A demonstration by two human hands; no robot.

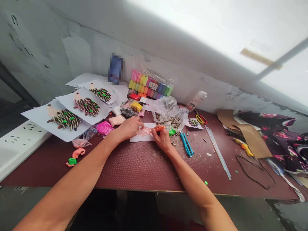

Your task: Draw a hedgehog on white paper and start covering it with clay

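Two bare forearms reach over the dark red textured tabletop (134, 166). Left hand (130, 127), fingers together, presses flat on a small white paper sheet bearing an orange drawing (143, 132) at mid-table. Right hand (162, 138) is clamped on an orange marker pen (157, 129), tip at the drawing's edge. Colouring appears under way; further strokes call for steady paper.

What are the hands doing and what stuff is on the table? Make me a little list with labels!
left hand: left hand presses flat on the small white paper card with orange drawing
right hand: right hand grips the orange marker pen, tip on the card
surface: dark red textured table
far left: three white sheets with striped seed hedgehog pictures
behind: clear bag of many-coloured modelling clay blocks
right of hands: two blue craft knives, red-and-yellow scissors
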